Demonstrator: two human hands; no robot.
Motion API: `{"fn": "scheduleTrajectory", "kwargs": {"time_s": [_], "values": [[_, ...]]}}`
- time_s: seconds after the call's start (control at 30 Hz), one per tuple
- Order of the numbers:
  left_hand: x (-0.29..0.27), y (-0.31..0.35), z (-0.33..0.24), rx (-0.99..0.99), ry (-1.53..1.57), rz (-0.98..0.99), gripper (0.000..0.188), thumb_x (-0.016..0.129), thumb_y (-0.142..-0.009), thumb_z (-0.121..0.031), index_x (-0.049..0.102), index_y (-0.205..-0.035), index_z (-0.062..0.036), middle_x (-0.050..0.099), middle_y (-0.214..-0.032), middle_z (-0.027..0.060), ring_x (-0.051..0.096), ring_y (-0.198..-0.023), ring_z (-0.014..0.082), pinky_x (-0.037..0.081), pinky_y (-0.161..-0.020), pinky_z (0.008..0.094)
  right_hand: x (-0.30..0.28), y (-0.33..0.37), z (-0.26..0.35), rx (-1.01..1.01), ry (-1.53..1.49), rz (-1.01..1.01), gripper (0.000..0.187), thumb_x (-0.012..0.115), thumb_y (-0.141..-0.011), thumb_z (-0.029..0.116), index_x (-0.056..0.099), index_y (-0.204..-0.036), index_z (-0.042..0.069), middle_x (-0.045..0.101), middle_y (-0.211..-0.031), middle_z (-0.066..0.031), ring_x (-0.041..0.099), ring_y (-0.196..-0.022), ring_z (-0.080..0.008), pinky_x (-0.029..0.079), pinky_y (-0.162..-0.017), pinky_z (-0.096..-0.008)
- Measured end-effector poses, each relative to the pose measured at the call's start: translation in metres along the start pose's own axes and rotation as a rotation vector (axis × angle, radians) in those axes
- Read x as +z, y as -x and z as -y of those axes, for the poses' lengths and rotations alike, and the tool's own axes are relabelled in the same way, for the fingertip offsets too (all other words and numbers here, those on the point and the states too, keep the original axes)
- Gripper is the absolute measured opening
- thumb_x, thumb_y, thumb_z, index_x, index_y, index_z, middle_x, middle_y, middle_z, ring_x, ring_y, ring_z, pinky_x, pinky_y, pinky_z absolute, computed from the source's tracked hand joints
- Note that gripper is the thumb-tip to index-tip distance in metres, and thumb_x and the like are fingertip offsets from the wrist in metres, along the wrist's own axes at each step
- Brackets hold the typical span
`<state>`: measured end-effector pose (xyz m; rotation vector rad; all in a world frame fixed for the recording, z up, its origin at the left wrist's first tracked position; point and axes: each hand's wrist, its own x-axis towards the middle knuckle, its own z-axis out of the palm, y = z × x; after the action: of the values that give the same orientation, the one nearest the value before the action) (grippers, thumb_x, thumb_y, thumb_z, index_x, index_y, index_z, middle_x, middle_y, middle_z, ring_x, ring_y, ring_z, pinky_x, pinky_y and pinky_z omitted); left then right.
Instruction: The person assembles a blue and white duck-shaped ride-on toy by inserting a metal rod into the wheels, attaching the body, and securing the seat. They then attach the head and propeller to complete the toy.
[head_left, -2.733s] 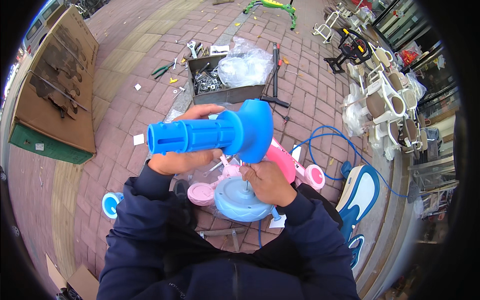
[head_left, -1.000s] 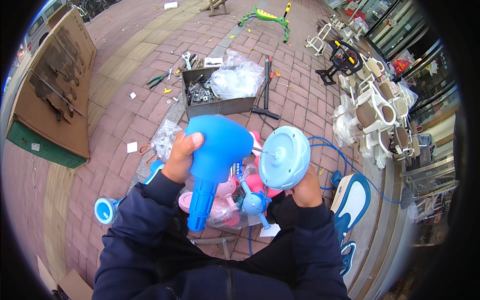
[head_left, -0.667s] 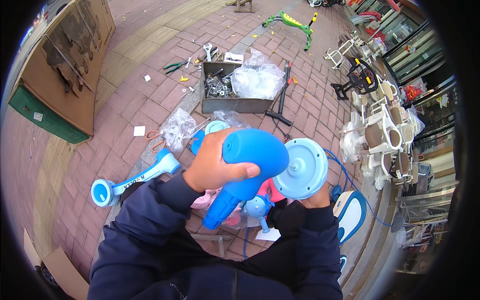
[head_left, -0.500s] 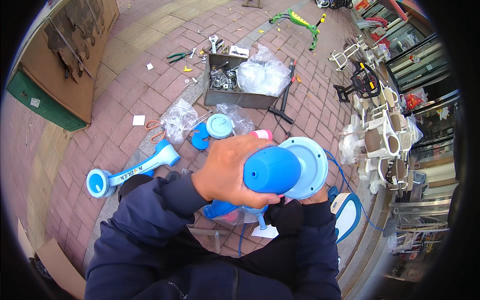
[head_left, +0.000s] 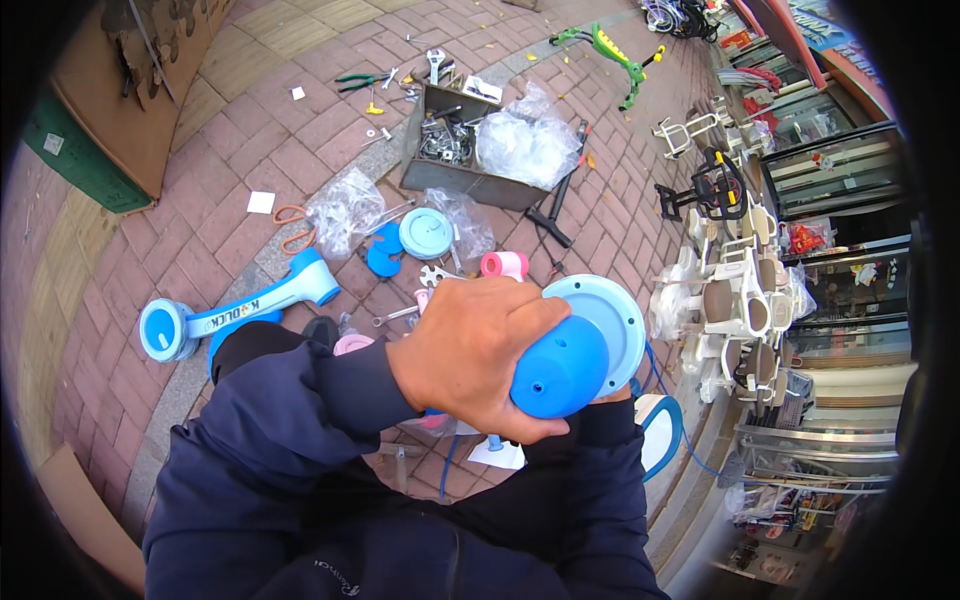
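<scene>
Blue shell (head_left: pixel 562 375) is filling the curled left hand (head_left: pixel 478 345); the right hand (head_left: pixel 614 394), grip hidden, is backing the disc (head_left: pixel 622 325), which uneven pressure could be tilting.

Brick paving (head_left: pixel 240 160) and glass shopfronts (head_left: pixel 840 285) show a sidewalk (head_left: pixel 612 215).

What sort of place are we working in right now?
Probably a pavement outside a shop, used as an outdoor work spot: brick paving, a glass shopfront with white-framed seats piled before it, and a dark grey box of small hardware on the ground.
</scene>
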<state>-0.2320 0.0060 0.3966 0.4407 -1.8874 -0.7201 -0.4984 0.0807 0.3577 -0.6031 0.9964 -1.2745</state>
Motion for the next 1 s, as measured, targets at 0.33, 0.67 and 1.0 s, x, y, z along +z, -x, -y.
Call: {"fn": "scheduleTrajectory", "kwargs": {"time_s": [0.33, 0.67, 1.0], "values": [[0.001, -0.002, 0.002, 0.026, 0.0, -0.036, 0.079, 0.089, -0.055, -0.051, 0.061, -0.112, -0.0037, 0.064, -0.087, 0.0103, 0.065, -0.073, 0.0309, 0.05, -0.06, 0.0409, 0.0, 0.001, 0.001, 0.014, 0.008, 0.013, 0.056, 0.051, -0.105, 0.038, 0.045, -0.15, 0.004, 0.059, -0.142, -0.0198, 0.063, -0.125, -0.034, 0.056, -0.103, -0.0485], [0.002, -0.004, 0.002, 0.016, 0.022, -0.057, 0.079, 0.089, -0.057, -0.054, 0.064, -0.111, -0.0024, 0.068, -0.091, 0.0132, 0.068, -0.075, 0.0332, 0.053, -0.064, 0.0401, -0.012, 0.004, 0.0, 0.002, 0.125, -0.03, 0.062, 0.048, -0.105, 0.045, 0.041, -0.152, 0.005, 0.053, -0.148, -0.0186, 0.056, -0.133, -0.0344, 0.05, -0.109, -0.0494], [0.002, -0.003, 0.002, 0.032, 0.023, -0.065, 0.079, 0.09, -0.057, -0.054, 0.064, -0.111, -0.0024, 0.068, -0.091, 0.0133, 0.069, -0.076, 0.0333, 0.054, -0.065, 0.0404, -0.011, 0.007, 0.001, -0.03, 0.106, 0.011, 0.061, 0.051, -0.105, 0.043, 0.041, -0.152, 0.005, 0.054, -0.147, -0.0186, 0.057, -0.131, -0.0345, 0.052, -0.107, -0.0492]]}}
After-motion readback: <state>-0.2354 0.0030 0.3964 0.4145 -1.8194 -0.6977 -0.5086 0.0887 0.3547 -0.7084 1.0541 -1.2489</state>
